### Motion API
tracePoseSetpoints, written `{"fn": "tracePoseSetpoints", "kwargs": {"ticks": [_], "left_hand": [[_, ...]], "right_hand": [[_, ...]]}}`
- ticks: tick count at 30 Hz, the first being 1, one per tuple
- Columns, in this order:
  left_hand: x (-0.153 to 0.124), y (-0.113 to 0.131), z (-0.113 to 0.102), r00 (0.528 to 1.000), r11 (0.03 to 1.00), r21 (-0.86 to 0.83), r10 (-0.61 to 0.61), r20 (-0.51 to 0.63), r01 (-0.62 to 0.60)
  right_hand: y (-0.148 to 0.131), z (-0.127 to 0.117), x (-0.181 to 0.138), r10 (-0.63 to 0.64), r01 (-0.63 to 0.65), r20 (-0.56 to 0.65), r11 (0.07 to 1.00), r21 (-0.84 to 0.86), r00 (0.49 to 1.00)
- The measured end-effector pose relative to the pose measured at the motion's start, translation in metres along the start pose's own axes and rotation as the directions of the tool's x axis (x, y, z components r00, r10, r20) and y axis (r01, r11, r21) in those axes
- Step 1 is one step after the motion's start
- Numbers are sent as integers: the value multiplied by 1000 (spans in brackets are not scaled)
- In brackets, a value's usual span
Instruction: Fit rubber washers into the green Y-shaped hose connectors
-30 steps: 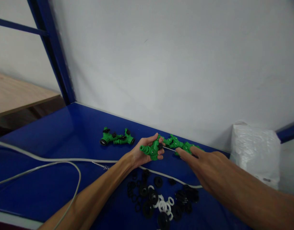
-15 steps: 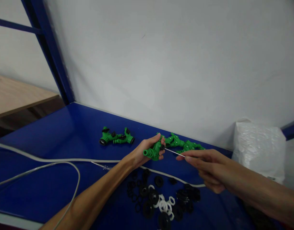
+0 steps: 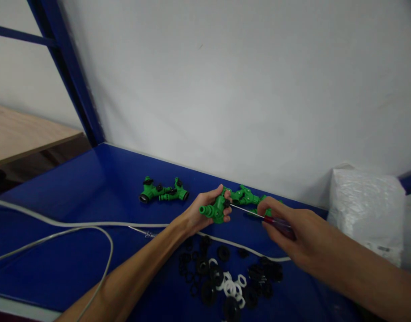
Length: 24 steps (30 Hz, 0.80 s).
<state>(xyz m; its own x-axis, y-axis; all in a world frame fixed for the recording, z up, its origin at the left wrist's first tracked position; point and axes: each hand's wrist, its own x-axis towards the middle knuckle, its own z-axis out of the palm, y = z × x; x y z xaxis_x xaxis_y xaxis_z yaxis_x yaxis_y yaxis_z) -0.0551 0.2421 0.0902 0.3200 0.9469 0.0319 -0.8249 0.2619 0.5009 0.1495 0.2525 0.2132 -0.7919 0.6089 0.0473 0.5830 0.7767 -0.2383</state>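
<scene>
My left hand [image 3: 200,212] is closed around a green plastic hose splitter [image 3: 214,209], held just above the blue bench top [image 3: 91,188]. My right hand [image 3: 290,232] grips a screwdriver [image 3: 259,216] by its dark red handle. The thin metal shaft points left and its tip meets a black knob on the held splitter. Behind my hands, more green splitters [image 3: 245,196] lie against the wall. Another pair of green splitters [image 3: 163,191] lies to the left on the bench.
Several black and white rings and washers [image 3: 225,279] are scattered on the bench below my hands. A grey cable [image 3: 74,226] loops across the left side. A white plastic bag [image 3: 368,210] stands at the right by the wall. A blue post [image 3: 71,76] rises at the left.
My right hand went from reaching toward the green pile to gripping the screwdriver fully by its handle. The screwdriver tip now sits at the held splitter's knob. The left hand stayed almost still.
</scene>
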Motion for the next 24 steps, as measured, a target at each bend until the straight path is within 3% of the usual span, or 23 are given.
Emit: {"fn": "tracePoseSetpoints", "kwargs": {"ticks": [2, 4, 7, 10, 16, 24], "left_hand": [[-1, 1, 1, 1000, 998, -53, -28, 11, 29], [-2, 2, 2, 998, 995, -77, -53, 28, 55], [-3, 3, 3, 995, 991, -103, -86, 48, 91], [-4, 5, 2, 993, 986, -124, -102, 62, 109], [-2, 4, -3, 990, 984, -128, -115, 81, 125], [-2, 4, -4, 995, 992, -88, -85, 44, 89]], "right_hand": [[-6, -5, 0, -249, 224, -57, 935, -273, 967], [-15, -11, 1, -446, 361, -16, 745, -561, 895], [-32, -18, 4, -563, 404, 102, 443, -801, 820], [-42, -20, 8, -600, 440, 187, 308, -844, 778], [-40, -16, 10, -541, 451, 277, 218, -865, 794], [-28, -17, 3, -537, 397, 192, 296, -869, 822]]}}
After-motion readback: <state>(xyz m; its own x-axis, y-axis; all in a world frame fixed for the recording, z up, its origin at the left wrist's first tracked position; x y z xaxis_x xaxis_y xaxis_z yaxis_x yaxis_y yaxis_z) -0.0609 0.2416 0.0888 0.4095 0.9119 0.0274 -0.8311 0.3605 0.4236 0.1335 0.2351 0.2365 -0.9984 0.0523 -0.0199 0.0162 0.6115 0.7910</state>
